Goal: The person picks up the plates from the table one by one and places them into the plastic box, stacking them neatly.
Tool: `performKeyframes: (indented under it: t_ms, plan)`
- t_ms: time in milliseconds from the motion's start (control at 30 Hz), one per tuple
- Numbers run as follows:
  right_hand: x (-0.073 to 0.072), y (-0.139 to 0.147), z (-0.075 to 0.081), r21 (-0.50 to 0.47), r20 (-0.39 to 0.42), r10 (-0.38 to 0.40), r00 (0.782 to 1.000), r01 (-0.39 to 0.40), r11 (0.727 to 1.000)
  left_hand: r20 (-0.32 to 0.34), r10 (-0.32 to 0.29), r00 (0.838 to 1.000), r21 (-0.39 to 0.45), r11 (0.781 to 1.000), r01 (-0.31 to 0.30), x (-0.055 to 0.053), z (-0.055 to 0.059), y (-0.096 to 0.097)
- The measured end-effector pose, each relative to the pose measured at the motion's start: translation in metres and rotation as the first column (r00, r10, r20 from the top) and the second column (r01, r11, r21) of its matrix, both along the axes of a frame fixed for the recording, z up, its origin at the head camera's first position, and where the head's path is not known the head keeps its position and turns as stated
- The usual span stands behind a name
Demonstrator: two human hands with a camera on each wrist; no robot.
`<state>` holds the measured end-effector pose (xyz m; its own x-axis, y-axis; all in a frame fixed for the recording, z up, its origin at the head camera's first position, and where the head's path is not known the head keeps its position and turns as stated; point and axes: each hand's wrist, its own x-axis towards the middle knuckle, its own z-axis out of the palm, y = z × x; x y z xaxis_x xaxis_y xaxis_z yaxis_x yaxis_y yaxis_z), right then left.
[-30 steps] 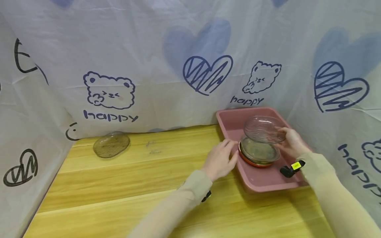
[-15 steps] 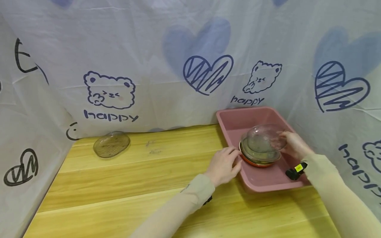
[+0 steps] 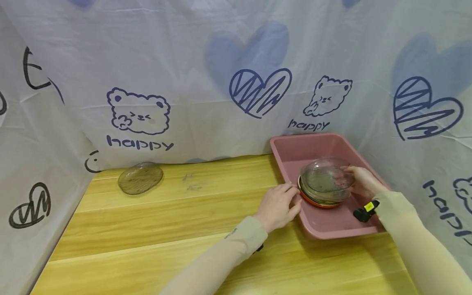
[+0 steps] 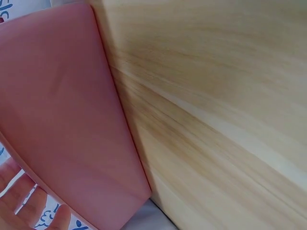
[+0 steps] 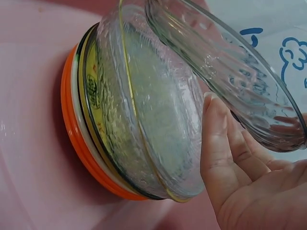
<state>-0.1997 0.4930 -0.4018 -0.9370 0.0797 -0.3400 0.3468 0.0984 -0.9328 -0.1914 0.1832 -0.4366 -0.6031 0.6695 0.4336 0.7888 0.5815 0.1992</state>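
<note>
A clear glass plate (image 3: 324,172) is held tilted by its right edge in my right hand (image 3: 365,180). In the right wrist view the fingers (image 5: 215,139) lie under the glass plate (image 5: 211,62); the thumb is hidden. Close below it stands a stack inside the pink tub (image 3: 341,231): a clear, ribbed glass dish (image 5: 158,110) on top, then yellow and dark-edged pieces, with an orange plate (image 5: 91,165) at the bottom. My left hand (image 3: 277,207) rests its fingertips on the tub's left rim, fingers loosely bent, as the left wrist view also shows.
A brownish see-through glass plate (image 3: 141,178) lies at the back left of the wooden table (image 3: 177,229). Printed white cloth (image 3: 195,119) hangs behind and on both sides, close to the tub's back and right edges.
My right hand has lowered the glass plate toward the stack, and then shifted it slightly left over it. My left hand has slid a little toward me along the tub's rim.
</note>
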Motion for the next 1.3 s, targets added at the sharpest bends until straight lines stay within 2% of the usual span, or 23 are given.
performKeyframes:
  t_ms: [133, 267, 400, 633, 733, 800, 900, 967, 1067, 1300]
  plan:
    - [-0.002, 0.001, -0.003, -0.014, 0.014, 0.013, 1.000, -0.013, 1.000, 0.002, 0.000, 1.000, -0.003, 1.000, 0.000, 0.000, 0.000, 0.001]
    - [-0.005, 0.002, -0.005, -0.070, 0.019, 0.018, 1.000, -0.016, 0.997, -0.006, 0.005, 1.000, -0.005, 1.000, -0.005, 0.000, 0.001, 0.002]
    - [-0.006, 0.002, -0.005, -0.064, 0.023, 0.014, 1.000, -0.013, 0.998, -0.016, 0.007, 1.000, -0.003, 1.000, -0.007, 0.000, 0.000, 0.002]
    - [-0.007, 0.002, -0.007, 0.115, 0.016, 0.005, 1.000, -0.006, 0.993, -0.018, 0.000, 1.000, -0.004, 1.000, 0.000, 0.000, -0.003, 0.004]
    - [-0.006, 0.001, -0.006, 0.215, -0.008, 0.011, 1.000, -0.009, 0.977, -0.016, 0.001, 1.000, -0.006, 1.000, -0.001, 0.000, -0.003, 0.004]
    - [-0.006, 0.000, -0.005, 0.316, -0.025, 0.032, 0.999, -0.022, 0.949, -0.010, 0.001, 1.000, -0.003, 1.000, -0.002, 0.000, -0.004, 0.004]
    - [-0.004, -0.003, -0.003, 0.478, -0.046, 0.066, 0.997, -0.036, 0.878, -0.004, 0.006, 1.000, 0.000, 1.000, -0.006, 0.000, -0.003, 0.003]
    - [-0.003, -0.005, -0.002, 0.546, -0.062, 0.080, 0.995, -0.033, 0.837, -0.001, 0.008, 1.000, 0.003, 1.000, -0.008, 0.000, -0.003, 0.003]
    - [-0.001, -0.007, -0.001, 0.609, -0.077, 0.084, 0.994, -0.020, 0.793, -0.001, 0.010, 1.000, 0.003, 1.000, -0.010, 0.000, -0.003, 0.002]
    - [0.003, -0.010, 0.005, 0.747, -0.074, 0.103, 0.992, -0.013, 0.665, 0.004, 0.016, 1.000, 0.005, 1.000, -0.016, -0.001, -0.002, 0.001]
